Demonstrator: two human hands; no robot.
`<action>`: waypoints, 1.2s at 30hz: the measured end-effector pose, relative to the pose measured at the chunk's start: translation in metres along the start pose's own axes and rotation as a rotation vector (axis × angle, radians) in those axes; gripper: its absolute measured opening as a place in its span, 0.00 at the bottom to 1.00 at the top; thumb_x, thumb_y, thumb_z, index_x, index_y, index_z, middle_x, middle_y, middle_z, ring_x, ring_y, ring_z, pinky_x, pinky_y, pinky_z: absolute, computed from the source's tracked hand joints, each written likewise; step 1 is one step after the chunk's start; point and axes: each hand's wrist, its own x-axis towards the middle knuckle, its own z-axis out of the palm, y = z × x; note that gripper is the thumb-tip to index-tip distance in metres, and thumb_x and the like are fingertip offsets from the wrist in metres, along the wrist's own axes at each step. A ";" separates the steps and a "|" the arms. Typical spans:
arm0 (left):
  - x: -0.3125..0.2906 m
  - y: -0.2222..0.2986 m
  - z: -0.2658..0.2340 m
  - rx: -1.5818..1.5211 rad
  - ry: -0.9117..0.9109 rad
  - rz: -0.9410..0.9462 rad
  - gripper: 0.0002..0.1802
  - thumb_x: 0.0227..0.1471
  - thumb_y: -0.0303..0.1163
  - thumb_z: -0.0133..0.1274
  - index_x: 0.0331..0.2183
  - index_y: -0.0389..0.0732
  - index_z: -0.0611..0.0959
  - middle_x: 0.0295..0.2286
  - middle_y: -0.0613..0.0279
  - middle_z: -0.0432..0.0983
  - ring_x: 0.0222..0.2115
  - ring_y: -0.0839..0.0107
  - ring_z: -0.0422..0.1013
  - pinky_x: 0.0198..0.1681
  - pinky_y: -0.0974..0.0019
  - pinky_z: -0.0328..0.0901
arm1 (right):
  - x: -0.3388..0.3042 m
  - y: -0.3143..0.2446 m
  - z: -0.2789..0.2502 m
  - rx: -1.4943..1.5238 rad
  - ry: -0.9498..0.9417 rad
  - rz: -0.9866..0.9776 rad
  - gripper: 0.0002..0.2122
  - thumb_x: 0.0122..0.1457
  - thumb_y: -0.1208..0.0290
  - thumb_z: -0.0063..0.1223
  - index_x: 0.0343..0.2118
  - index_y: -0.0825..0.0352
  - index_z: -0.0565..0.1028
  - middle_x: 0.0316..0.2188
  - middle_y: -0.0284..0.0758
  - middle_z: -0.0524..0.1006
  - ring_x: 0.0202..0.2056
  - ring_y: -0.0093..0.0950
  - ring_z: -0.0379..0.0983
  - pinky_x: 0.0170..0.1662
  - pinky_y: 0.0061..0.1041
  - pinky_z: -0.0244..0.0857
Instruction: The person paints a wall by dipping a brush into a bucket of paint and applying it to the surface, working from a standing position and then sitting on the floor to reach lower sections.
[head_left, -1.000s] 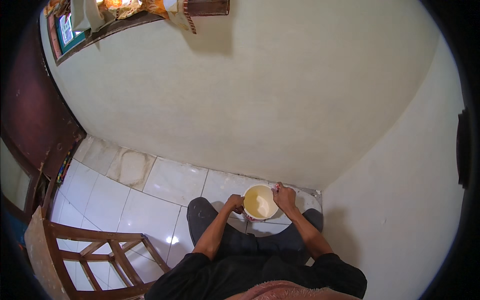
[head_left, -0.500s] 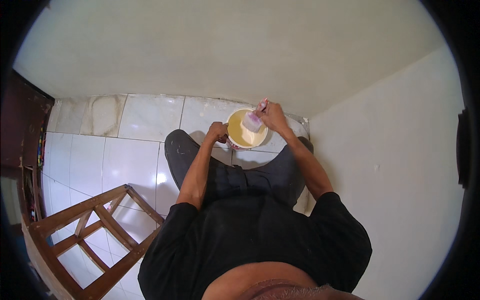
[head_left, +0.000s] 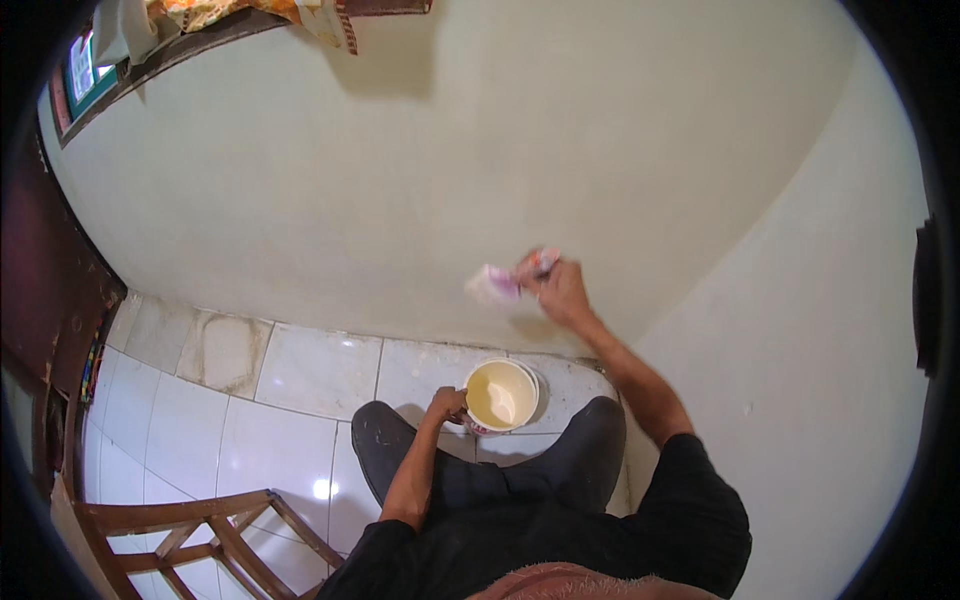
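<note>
While a plain cream wall (head_left: 420, 180) spreads across most of the view, a paler wall (head_left: 800, 330) meets it at a corner on the right. Below lies a floor of glossy white tiles (head_left: 265, 450), one of which, toward the left along the cream wall's foot, is stained brown. The person is low to the floor, in a black shirt (head_left: 600, 545) and dark grey trousers (head_left: 385, 435), knees spread apart. Along the left edge rises a dark reddish-brown panel (head_left: 65, 255), and at the lower left a wooden frame (head_left: 238, 548) with crossbars stands on the tiles. High in the upper left corner a green-edged window (head_left: 84, 75) shows beside patterned orange cloth (head_left: 225, 12).

Between the knees, near the foot of the cream wall, is a round white bucket (head_left: 486, 386), its mouth upward and its inside cream-coloured, with a lighter patch at the bottom. At the left side of its rim, the left hand (head_left: 449, 404) has its fingers curled, grasping the edge. The right hand (head_left: 563, 293) is raised beyond the bucket, its fingers wrapped round the handle of a brush (head_left: 492, 284). Whitish and purple-tinged, the brush head points leftward in front of the cream wall, too blurred to tell whether it touches.
</note>
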 end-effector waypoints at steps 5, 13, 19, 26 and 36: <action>-0.004 -0.007 -0.013 -0.027 0.149 0.046 0.18 0.51 0.37 0.48 0.23 0.31 0.79 0.22 0.46 0.77 0.21 0.59 0.75 0.26 0.61 0.73 | 0.135 -0.112 -0.013 0.108 0.063 -0.415 0.06 0.52 0.77 0.56 0.23 0.72 0.71 0.20 0.29 0.71 0.24 0.16 0.65 0.28 0.19 0.63; -0.047 0.025 -0.002 -0.165 0.123 0.001 0.27 0.54 0.43 0.45 0.24 0.23 0.78 0.23 0.42 0.76 0.19 0.56 0.75 0.20 0.58 0.73 | 0.245 -0.284 -0.090 -0.477 0.445 -1.114 0.08 0.55 0.74 0.51 0.21 0.66 0.68 0.11 0.34 0.67 0.11 0.24 0.59 0.15 0.22 0.56; -0.022 -0.010 -0.029 0.035 0.258 0.191 0.27 0.53 0.42 0.45 0.24 0.21 0.77 0.23 0.41 0.76 0.19 0.54 0.74 0.20 0.57 0.73 | 0.265 -0.321 -0.050 -0.890 0.510 -1.217 0.08 0.57 0.73 0.46 0.21 0.64 0.67 0.09 0.31 0.64 0.09 0.23 0.59 0.14 0.25 0.59; -0.038 0.017 0.003 -0.108 0.137 0.065 0.26 0.53 0.43 0.45 0.25 0.25 0.79 0.21 0.43 0.76 0.19 0.58 0.74 0.22 0.58 0.73 | 0.136 -0.142 0.022 -0.893 0.135 -1.273 0.07 0.48 0.77 0.49 0.31 0.65 0.70 0.27 0.35 0.74 0.27 0.30 0.73 0.24 0.26 0.67; 0.000 -0.011 -0.016 0.185 0.220 0.174 0.27 0.52 0.46 0.45 0.22 0.27 0.80 0.22 0.42 0.76 0.25 0.54 0.76 0.30 0.58 0.70 | 0.252 -0.274 -0.045 -0.624 0.308 -1.065 0.15 0.50 0.64 0.59 0.19 0.66 0.66 0.10 0.32 0.61 0.14 0.20 0.56 0.20 0.24 0.56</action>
